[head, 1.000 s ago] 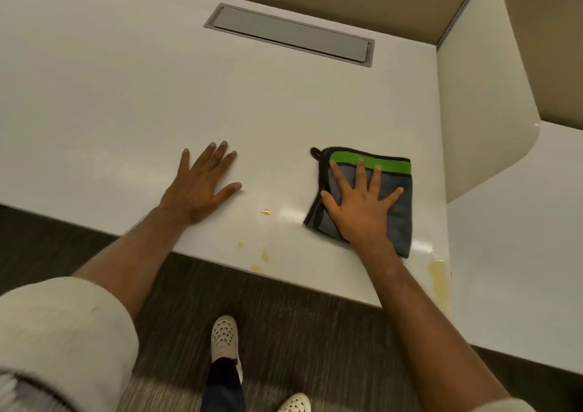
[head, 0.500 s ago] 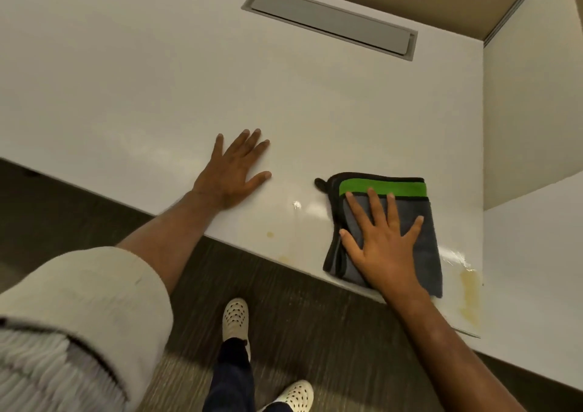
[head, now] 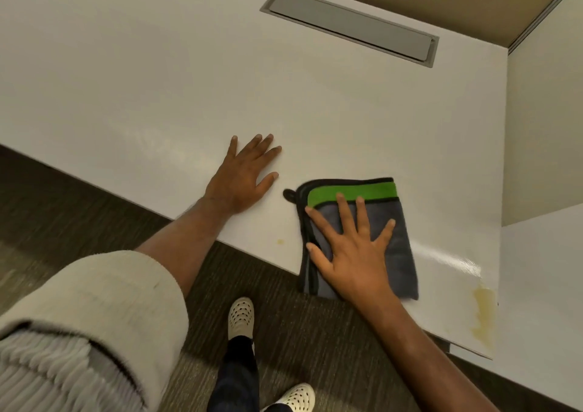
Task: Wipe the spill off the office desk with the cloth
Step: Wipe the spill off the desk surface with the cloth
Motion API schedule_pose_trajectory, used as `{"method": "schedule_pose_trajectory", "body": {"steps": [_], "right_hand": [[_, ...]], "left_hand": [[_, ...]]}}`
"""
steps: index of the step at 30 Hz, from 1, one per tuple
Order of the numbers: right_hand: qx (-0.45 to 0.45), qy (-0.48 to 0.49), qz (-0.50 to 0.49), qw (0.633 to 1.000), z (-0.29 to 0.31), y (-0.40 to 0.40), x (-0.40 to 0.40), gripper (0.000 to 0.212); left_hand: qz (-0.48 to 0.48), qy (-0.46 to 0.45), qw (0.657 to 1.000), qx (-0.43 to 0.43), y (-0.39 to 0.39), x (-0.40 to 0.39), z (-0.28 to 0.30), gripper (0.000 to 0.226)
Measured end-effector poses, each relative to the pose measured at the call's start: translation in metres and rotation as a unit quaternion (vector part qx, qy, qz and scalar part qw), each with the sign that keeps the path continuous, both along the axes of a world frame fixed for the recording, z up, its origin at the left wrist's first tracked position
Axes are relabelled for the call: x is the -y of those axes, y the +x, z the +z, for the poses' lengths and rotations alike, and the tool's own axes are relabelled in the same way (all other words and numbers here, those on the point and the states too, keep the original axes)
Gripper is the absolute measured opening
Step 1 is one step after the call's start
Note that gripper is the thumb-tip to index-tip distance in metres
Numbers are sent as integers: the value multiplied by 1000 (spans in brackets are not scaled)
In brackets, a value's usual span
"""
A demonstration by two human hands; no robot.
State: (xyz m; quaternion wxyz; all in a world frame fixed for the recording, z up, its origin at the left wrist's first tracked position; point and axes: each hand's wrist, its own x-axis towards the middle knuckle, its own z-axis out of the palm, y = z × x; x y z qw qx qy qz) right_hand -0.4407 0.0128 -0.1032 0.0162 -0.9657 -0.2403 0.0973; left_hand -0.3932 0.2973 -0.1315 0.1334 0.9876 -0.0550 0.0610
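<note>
Here the wiping is midway: the right hand (head: 353, 254), flat with fingers spread, presses the folded cloth (head: 391, 241) at the desk (head: 157, 80) edge, lower centre-right. The left hand (head: 243, 175) rests open and empty beside it. A yellow spill (head: 482, 317) remains lower right, a small spot (head: 279, 241) lower centre; the next stroke probably must reach them. No containers show.

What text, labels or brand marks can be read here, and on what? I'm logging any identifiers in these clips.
None: no readable text in the head view.
The cloth under the right hand shows only a green band, no label.
The desk, its grey cable hatch and the shoes carry no lettering.
</note>
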Motion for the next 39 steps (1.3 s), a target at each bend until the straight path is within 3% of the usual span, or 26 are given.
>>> {"method": "schedule_pose_trajectory", "body": {"steps": [4,8,13,19,26,29,34,39], "right_hand": [[12,-8,-67,998,-1,29,30,65],[14,8,-119,993,-1,68,-1,69],[20,12,-30,999,1,33,-36,67],[21,-11,155,988,5,-1,32,65],[8,-13,76,997,4,38,-13,66],[9,-6,120,993,5,14,-28,66],[24,-7,213,977,4,-13,18,70],[9,2,95,995,3,16,27,63]], "left_hand": [[4,-4,1000,-14,-2,0,-2,64],[5,-9,1000,-18,-1,1,-1,64],[1,-41,999,-14,-1,-1,1,61],[5,-58,998,-17,-2,-2,-1,60],[6,-54,998,-8,-1,-2,-1,59],[5,-60,998,-11,-1,-2,0,59],[9,-64,998,-10,0,-3,-2,57],[14,-61,998,3,-1,-2,-5,56]]}}
